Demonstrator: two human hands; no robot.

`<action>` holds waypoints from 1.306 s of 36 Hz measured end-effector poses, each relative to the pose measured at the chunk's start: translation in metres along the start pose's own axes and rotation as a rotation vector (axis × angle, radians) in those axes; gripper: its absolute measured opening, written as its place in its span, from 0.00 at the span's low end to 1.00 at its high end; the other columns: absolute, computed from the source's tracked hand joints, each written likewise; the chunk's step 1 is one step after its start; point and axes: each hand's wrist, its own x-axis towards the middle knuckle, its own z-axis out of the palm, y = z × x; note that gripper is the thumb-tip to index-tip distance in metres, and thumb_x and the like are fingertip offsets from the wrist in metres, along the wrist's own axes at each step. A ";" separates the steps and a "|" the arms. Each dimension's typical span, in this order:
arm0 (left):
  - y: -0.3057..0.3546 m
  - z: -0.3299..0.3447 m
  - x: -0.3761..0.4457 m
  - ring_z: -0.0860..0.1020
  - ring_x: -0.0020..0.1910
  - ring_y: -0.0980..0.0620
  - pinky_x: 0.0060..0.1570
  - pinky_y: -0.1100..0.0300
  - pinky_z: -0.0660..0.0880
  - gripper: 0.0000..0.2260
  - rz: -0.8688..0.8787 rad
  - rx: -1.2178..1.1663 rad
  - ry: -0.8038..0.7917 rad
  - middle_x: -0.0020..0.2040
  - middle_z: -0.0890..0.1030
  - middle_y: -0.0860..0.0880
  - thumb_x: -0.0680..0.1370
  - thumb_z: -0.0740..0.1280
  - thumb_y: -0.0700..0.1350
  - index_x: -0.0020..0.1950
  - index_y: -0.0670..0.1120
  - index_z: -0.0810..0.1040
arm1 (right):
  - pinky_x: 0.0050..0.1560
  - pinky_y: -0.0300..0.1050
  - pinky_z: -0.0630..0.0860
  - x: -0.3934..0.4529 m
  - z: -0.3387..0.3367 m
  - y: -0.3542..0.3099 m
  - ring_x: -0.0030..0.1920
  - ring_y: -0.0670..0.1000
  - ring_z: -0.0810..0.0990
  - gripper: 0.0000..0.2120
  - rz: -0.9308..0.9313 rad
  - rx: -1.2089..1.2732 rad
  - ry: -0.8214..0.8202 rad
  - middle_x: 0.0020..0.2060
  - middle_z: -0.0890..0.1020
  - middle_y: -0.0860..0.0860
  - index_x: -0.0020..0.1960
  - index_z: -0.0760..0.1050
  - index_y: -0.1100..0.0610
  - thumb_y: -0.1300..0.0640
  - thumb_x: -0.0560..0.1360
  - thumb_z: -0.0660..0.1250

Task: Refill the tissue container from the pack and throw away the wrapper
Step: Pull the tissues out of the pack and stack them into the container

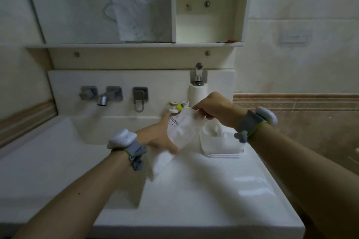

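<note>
The pack (181,132) was held at frame centre, above the counter (204,190) and just left of the container (221,145). The left hand (159,137) supported it from the underside and left, thumb curled over the lower edge; the fingers were hidden behind the pack. The right hand (215,106) pinched the wrapper's upper right corner between thumb and fingertips. This two-point hold probably served to tear or peel the film open while the body stayed steady, close to the container so the tissues need travel little.

The wrapper was thin, glossy, translucent white film with dark printing near its upper left. A soft white fold hung below the left hand; motion blur prevented telling whether it was film or tissue.

The container was a white, rounded-corner rigid box, apparently plastic, on a stepped base, open at the top, with some white material inside. It stood on the smooth, glossy white counter at centre right. A paper roll (196,93) stood behind it beneath a chromed tap (198,73). No bin was in view.
</note>
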 end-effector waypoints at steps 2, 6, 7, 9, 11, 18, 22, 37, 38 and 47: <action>-0.007 -0.004 -0.003 0.75 0.56 0.48 0.54 0.59 0.72 0.54 0.052 -0.037 -0.039 0.66 0.73 0.46 0.66 0.79 0.47 0.78 0.53 0.43 | 0.32 0.43 0.69 -0.009 -0.006 -0.004 0.29 0.53 0.74 0.08 0.066 0.145 -0.081 0.32 0.79 0.59 0.50 0.79 0.71 0.67 0.75 0.67; -0.019 -0.010 -0.005 0.73 0.62 0.48 0.61 0.49 0.74 0.51 0.044 -0.065 -0.064 0.67 0.71 0.51 0.63 0.81 0.48 0.77 0.55 0.52 | 0.22 0.38 0.65 -0.017 -0.011 -0.012 0.24 0.53 0.74 0.05 0.189 0.403 -0.180 0.31 0.75 0.61 0.45 0.72 0.68 0.73 0.77 0.59; -0.020 -0.011 -0.006 0.74 0.62 0.48 0.60 0.46 0.76 0.50 0.038 -0.067 -0.075 0.66 0.71 0.51 0.62 0.81 0.49 0.76 0.56 0.54 | 0.20 0.36 0.65 -0.019 -0.010 -0.014 0.21 0.52 0.74 0.07 0.208 0.425 -0.193 0.31 0.75 0.60 0.44 0.70 0.66 0.74 0.78 0.57; -0.023 -0.013 -0.006 0.76 0.59 0.49 0.57 0.45 0.78 0.45 0.047 -0.074 -0.081 0.64 0.75 0.52 0.60 0.81 0.50 0.72 0.57 0.62 | 0.17 0.33 0.63 -0.022 -0.005 -0.017 0.16 0.49 0.72 0.11 0.235 0.370 -0.209 0.27 0.74 0.59 0.41 0.69 0.65 0.74 0.79 0.55; -0.024 -0.014 -0.008 0.77 0.58 0.49 0.57 0.48 0.77 0.38 0.068 -0.075 -0.087 0.61 0.78 0.52 0.61 0.80 0.47 0.67 0.56 0.68 | 0.17 0.32 0.60 -0.024 -0.002 -0.017 0.15 0.47 0.67 0.11 0.260 0.195 -0.243 0.23 0.74 0.57 0.38 0.70 0.65 0.72 0.79 0.58; -0.040 -0.017 -0.021 0.79 0.54 0.48 0.53 0.54 0.79 0.29 0.060 -0.338 -0.116 0.56 0.81 0.48 0.65 0.76 0.34 0.63 0.50 0.75 | 0.34 0.40 0.72 -0.031 -0.002 -0.010 0.31 0.50 0.74 0.04 0.034 -0.213 -0.125 0.31 0.81 0.55 0.40 0.83 0.62 0.63 0.68 0.76; -0.043 -0.017 -0.019 0.79 0.54 0.48 0.51 0.55 0.79 0.29 0.092 -0.380 -0.127 0.56 0.81 0.48 0.65 0.76 0.32 0.63 0.50 0.75 | 0.44 0.32 0.69 -0.051 0.009 -0.020 0.46 0.48 0.78 0.12 -0.350 -0.644 -0.146 0.48 0.83 0.50 0.56 0.83 0.57 0.61 0.74 0.69; -0.038 -0.007 -0.013 0.78 0.52 0.49 0.52 0.53 0.78 0.31 0.121 -0.388 -0.030 0.55 0.80 0.49 0.64 0.77 0.35 0.63 0.54 0.72 | 0.54 0.47 0.75 -0.059 0.025 -0.005 0.53 0.56 0.79 0.16 -0.545 -1.162 -0.173 0.56 0.81 0.54 0.64 0.76 0.55 0.53 0.77 0.65; -0.039 -0.007 -0.011 0.78 0.53 0.49 0.55 0.51 0.78 0.32 0.110 -0.387 -0.025 0.57 0.79 0.50 0.65 0.77 0.37 0.64 0.54 0.71 | 0.53 0.47 0.76 -0.060 0.026 -0.004 0.52 0.56 0.80 0.16 -0.555 -1.191 -0.172 0.55 0.82 0.54 0.64 0.76 0.55 0.53 0.77 0.64; -0.047 -0.010 -0.009 0.78 0.52 0.50 0.51 0.56 0.76 0.24 0.084 -0.363 -0.047 0.54 0.80 0.51 0.67 0.78 0.44 0.61 0.53 0.77 | 0.48 0.47 0.70 -0.055 0.039 -0.004 0.46 0.56 0.73 0.11 -0.485 -1.133 -0.172 0.48 0.75 0.56 0.58 0.73 0.61 0.58 0.81 0.58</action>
